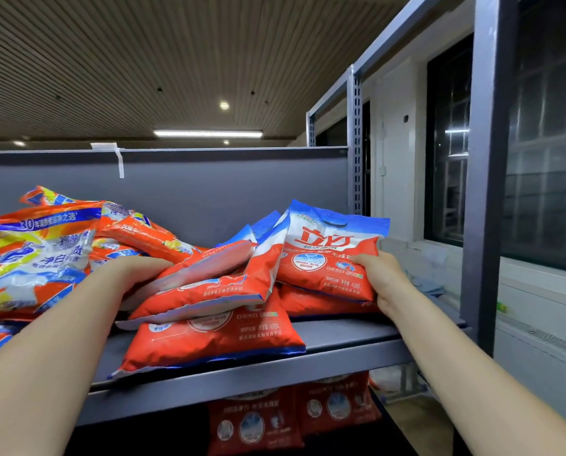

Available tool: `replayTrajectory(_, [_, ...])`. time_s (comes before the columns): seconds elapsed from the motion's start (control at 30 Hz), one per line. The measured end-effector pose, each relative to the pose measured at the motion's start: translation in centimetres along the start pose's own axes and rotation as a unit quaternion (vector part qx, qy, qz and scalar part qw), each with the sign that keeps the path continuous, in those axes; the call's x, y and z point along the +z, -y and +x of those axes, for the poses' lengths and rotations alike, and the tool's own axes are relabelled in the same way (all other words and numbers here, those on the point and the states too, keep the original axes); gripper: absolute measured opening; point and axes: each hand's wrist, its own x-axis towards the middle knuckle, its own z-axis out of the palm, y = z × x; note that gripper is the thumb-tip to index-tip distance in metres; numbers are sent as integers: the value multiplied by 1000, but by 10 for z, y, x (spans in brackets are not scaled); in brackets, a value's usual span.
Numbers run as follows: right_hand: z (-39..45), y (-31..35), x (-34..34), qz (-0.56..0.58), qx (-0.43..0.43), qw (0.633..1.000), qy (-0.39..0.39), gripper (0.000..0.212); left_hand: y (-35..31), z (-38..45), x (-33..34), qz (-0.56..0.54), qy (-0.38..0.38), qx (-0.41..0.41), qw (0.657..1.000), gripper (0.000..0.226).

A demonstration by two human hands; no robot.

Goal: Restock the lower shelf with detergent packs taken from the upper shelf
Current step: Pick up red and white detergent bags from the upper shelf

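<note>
A red-and-blue detergent pack (327, 255) stands tilted at the right end of the upper shelf (347, 337), at about 3 o'clock from the heap's middle. The right hand (385, 278) grips its lower right edge, thumb across the printed face, the other fingers hidden behind the bag. At 9 o'clock from it, the left hand (133, 271) curls over the near end of a flat red pack (196, 274); its fingertips are hidden under the bag, so I cannot tell how they lie. That pack lies slanted on top of a larger red pack (216, 340), whose near corner overhangs the shelf's front lip. Further toward 9 o'clock, orange-and-yellow detergent bags (35, 255) are heaped against the grey back panel (209, 192). At 6 o'clock, under the shelf board, the lower shelf holds upright red packs (295, 413) side by side in shadow. At 3 o'clock, a grey steel upright (487, 159) stands before dark windows (544, 126).
</note>
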Motion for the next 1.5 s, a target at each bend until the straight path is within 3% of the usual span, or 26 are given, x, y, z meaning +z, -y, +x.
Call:
replayTrajectory(0.07, [-1,0,-1,-6,-3,1000,4,20,-8,2,1,10,-20,14,1000,42])
replayTrajectory(0.23, [-1,-2,-1,-1,-10,1000,11,20,-21,-1,1,-108,-30,-31,993,25])
replayTrajectory(0.37, [-4,-3,0,7,-21,1000,17,17,-35,-23,0,-234,-23,12,972,17])
replayTrajectory(0.5, [-11,-4,1,14,-41,999,13,18,-42,-43,10,-349,-34,144,925,13])
replayTrajectory(0.63, [-19,-8,0,46,-73,996,9,21,-21,-57,26,-426,-66,315,846,10])
replayTrajectory(0.7, [-25,-10,-1,68,-82,994,1,19,-7,-66,32,-459,-70,329,822,40])
replayTrajectory(0.8, [-33,-8,-1,87,-98,991,-15,16,7,-75,34,-540,-45,293,787,24])
replayTrajectory(0.87, [-38,-2,0,80,-128,989,-10,20,7,-81,28,-562,-15,202,802,34])
replayTrajectory(0.97, [-49,11,4,8,-202,979,-10,27,0,-89,19,-517,10,47,855,29])
replayTrajectory(1.03, [-57,18,5,-44,-247,967,-35,29,-5,-93,14,-486,3,10,874,26])
replayTrajectory(1.13, [-66,20,2,-54,-248,962,-98,26,-15,-100,12,-439,4,15,899,24])
replayTrajectory(1.2, [-71,19,-3,-41,-233,960,-150,22,-19,-104,15,-428,-15,49,902,24])
replayTrajectory(1.27, [-74,19,-12,-27,-234,952,-195,24,-20,-104,22,-444,-71,125,884,18])
replayTrajectory(1.4, [-81,22,-31,-27,-272,927,-255,23,-16,-116,33,-465,-199,348,789,19])
replayTrajectory(1.43, [-81,21,-35,-25,-265,929,-257,20,-16,-121,34,-468,-207,371,775,19])
replayTrajectory(1.5, [-81,19,-39,-22,-226,944,-240,8,-15,-126,39,-452,-226,369,780,11])
